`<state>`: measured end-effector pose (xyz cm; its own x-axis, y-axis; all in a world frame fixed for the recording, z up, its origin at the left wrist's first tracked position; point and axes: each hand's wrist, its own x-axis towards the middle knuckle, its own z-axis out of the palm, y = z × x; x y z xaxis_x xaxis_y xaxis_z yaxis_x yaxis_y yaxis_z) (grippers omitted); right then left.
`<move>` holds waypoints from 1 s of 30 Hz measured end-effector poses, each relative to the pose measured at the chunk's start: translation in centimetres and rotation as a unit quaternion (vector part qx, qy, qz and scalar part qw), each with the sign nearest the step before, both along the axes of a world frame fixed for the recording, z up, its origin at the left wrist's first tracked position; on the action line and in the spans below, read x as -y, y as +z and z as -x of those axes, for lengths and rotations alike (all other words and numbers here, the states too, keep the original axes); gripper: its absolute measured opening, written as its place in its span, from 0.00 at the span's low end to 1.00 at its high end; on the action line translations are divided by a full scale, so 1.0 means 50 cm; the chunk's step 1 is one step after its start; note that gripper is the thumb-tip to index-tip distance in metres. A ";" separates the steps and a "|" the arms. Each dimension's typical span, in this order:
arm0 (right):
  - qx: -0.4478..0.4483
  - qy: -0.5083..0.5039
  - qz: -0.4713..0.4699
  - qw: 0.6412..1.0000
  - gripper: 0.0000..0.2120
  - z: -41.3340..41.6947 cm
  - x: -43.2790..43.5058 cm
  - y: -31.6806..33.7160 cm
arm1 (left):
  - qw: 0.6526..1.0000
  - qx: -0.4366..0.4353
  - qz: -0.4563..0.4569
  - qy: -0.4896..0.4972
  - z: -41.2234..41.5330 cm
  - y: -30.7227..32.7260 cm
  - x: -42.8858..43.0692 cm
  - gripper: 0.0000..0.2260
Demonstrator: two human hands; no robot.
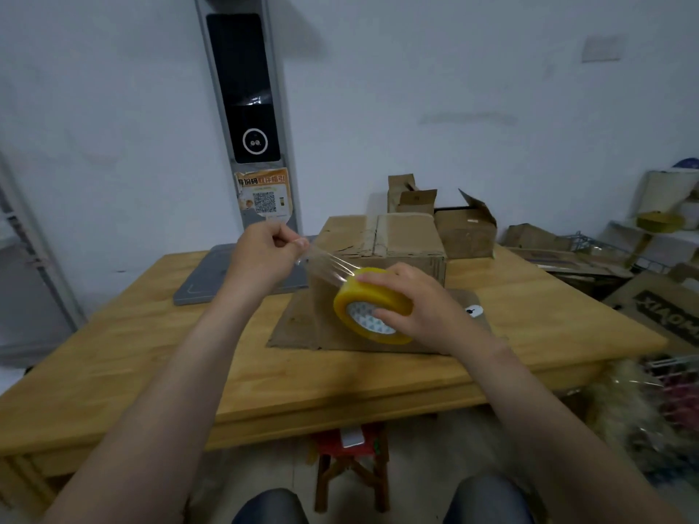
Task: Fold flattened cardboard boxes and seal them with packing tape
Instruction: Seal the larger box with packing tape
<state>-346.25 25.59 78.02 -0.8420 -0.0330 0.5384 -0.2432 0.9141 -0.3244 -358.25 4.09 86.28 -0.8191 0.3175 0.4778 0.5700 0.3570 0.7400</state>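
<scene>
While the box stands folded on the table, with its top flaps closed and creased, it sits at the back of a flat cardboard sheet; whether it rests on that sheet or just behind it cannot be told. Just in front of it the tape roll is held above the sheet, and a clear strip is stretched from the roll up and leftward. The strip is puckered into lengthwise wrinkles, so it is judged that it could fold onto itself or cling to the fingers before it is laid on the seam; uneven pull between the 2 hands would cause this. A crooked start could also be made if the free end is pressed down off the seam line, and the box could be dragged, since it is held by nothing. The left hand is closed, thumb and forefinger pinched on the strip's free end, the other fingers curled. The right hand is wrapped over the roll, fingers curved across its yellow rim and 1 digit laid on the printed core. Behind the box more opened boxes are seen, and a grey tray lies to the left.
</scene>
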 end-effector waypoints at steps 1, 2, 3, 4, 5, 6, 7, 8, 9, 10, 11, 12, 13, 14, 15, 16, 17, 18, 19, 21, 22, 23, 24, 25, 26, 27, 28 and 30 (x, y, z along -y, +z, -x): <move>-0.003 -0.001 -0.012 1.000 0.28 -0.018 -0.006 0.007 | 1.000 0.002 -0.017 -0.005 -0.008 0.000 0.000 0.08; -0.005 -0.003 -0.023 1.000 0.29 -0.034 -0.010 0.015 | 0.999 0.004 -0.035 -0.013 -0.016 0.001 -0.003 0.09; -0.004 -0.007 -0.029 1.000 0.30 -0.048 -0.016 0.023 | 0.999 0.008 -0.048 -0.020 -0.026 0.003 -0.007 0.09; -0.005 -0.012 -0.036 0.999 0.30 -0.060 -0.023 0.033 | 0.998 0.011 -0.060 -0.027 -0.033 0.002 -0.013 0.09; -0.006 -0.019 -0.044 0.999 0.30 -0.070 -0.031 0.043 | 0.997 0.015 -0.069 -0.031 -0.040 0.000 -0.018 0.08; -0.003 -0.026 -0.051 0.998 0.31 -0.079 -0.039 0.054 | 0.996 0.020 -0.079 -0.033 -0.044 -0.004 -0.021 0.08; 0.006 -0.031 -0.056 0.998 0.31 -0.088 -0.046 0.063 | 0.995 0.026 -0.090 -0.036 -0.044 -0.008 -0.024 0.08; 0.019 -0.030 -0.066 0.997 0.32 -0.097 -0.055 0.069 | 0.994 0.028 -0.102 -0.037 -0.042 -0.010 -0.024 0.08; 0.035 -0.027 -0.081 0.996 0.32 -0.106 -0.065 0.073 | 0.992 0.029 -0.115 -0.033 -0.038 -0.009 -0.022 0.08; 0.050 -0.025 -0.095 0.994 0.33 -0.115 -0.076 0.074 | 0.991 0.027 -0.125 -0.026 -0.033 -0.006 -0.018 0.08; 0.061 -0.028 -0.106 0.992 0.33 -0.126 -0.089 0.076 | 0.991 0.024 -0.133 -0.017 -0.027 -0.001 -0.011 0.08; 0.070 -0.034 -0.112 0.991 0.34 -0.135 -0.103 0.077 | 0.989 0.026 -0.143 -0.007 -0.018 0.002 -0.002 0.09; 0.078 -0.044 -0.117 0.989 0.35 -0.145 -0.118 0.079 | 0.987 0.036 -0.159 0.000 -0.007 0.002 0.008 0.09; 0.083 -0.056 -0.117 0.988 0.36 -0.153 -0.133 0.081 | 0.983 0.050 -0.176 0.004 0.007 -0.002 0.017 0.08; 0.085 -0.070 -0.110 0.988 0.37 -0.160 -0.149 0.083 | 0.980 0.068 -0.189 0.007 0.021 -0.008 0.023 0.08; 0.084 -0.080 -0.099 0.988 0.37 -0.166 -0.162 0.085 | 0.977 0.088 -0.194 0.011 0.032 -0.017 0.026 0.08; 0.081 -0.088 -0.093 0.988 0.36 -0.169 -0.173 0.085 | 0.975 0.104 -0.196 0.016 0.042 -0.028 0.025 0.09; 0.074 -0.098 -0.098 0.988 0.36 -0.170 -0.182 0.084 | 0.973 0.115 -0.199 0.020 0.051 -0.039 0.020 0.09; 0.069 -0.108 -0.108 0.986 0.36 -0.170 -0.188 0.085 | 0.970 0.123 -0.207 0.025 0.060 -0.049 0.013 0.09; 0.072 -0.121 -0.117 0.983 0.35 -0.170 -0.196 0.090 | 0.960 0.136 -0.242 0.036 0.069 -0.060 -0.004 0.09; 0.077 -0.123 -0.117 0.983 0.35 -0.170 -0.202 0.093 | 0.955 0.136 -0.259 0.046 0.073 -0.062 -0.011 0.09; 0.080 -0.122 -0.119 0.982 0.34 -0.170 -0.209 0.097 | 0.952 0.133 -0.270 0.055 0.080 -0.064 -0.016 0.09; 0.079 -0.123 -0.123 0.982 0.34 -0.171 -0.217 0.099 | 0.952 0.128 -0.272 0.060 0.088 -0.067 -0.022 0.08; 0.078 -0.125 -0.123 0.981 0.33 -0.172 -0.225 0.101 | 0.952 0.124 -0.272 0.063 0.095 -0.071 -0.028 0.07; 0.074 -0.125 -0.117 0.982 0.33 -0.173 -0.232 0.103 | 0.952 0.125 -0.272 0.062 0.098 -0.074 -0.034 0.05; 0.068 -0.124 -0.107 0.984 0.32 -0.173 -0.239 0.103 | 0.950 0.132 -0.275 0.063 0.103 -0.079 -0.040 0.05; 0.059 -0.121 -0.101 0.986 0.32 -0.170 -0.245 0.105 | 0.946 0.145 -0.281 0.064 0.109 -0.086 -0.047 0.05; 0.048 -0.117 -0.123 0.984 0.31 -0.161 -0.254 0.115 | 0.940 0.165 -0.292 0.070 0.119 -0.102 -0.059 0.08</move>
<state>-338.22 38.31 83.75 -0.8889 0.0491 0.4554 0.0045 0.9951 -0.0985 -364.19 7.03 81.18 -0.9673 -0.0415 0.2501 0.2532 -0.1096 0.9612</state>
